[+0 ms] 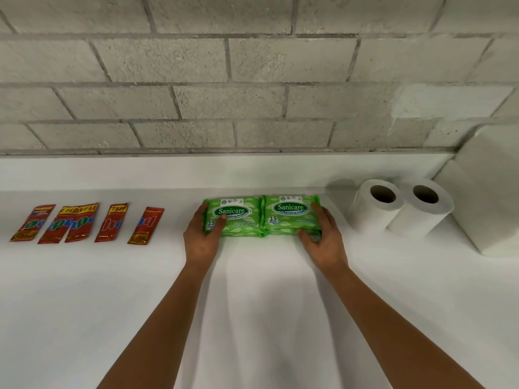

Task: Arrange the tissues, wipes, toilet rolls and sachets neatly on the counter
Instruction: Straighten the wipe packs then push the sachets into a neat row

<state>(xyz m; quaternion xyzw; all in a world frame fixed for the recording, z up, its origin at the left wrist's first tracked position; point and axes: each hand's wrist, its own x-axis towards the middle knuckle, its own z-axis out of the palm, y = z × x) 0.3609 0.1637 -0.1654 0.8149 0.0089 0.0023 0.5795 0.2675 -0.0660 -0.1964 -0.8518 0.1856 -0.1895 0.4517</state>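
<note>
White worktop (pixel 84 304) before a grey block wall (pixel 252 80), items from left to right. Five red sachets (pixel 84 223) lie flat in a row, the second and third overlapping. The left hand (pixel 202 234) grips the left edge of the left wipes pack (pixel 238 217), thumb on top. The right wipes pack (pixel 289 216) touches it side by side; the right hand (pixel 323 237) curls round its right edge and near corner. Two toilet rolls (pixel 398 209) stand touching, just beside the packs. A white tissue stack (pixel 488 197) fills the right-hand corner.
</note>
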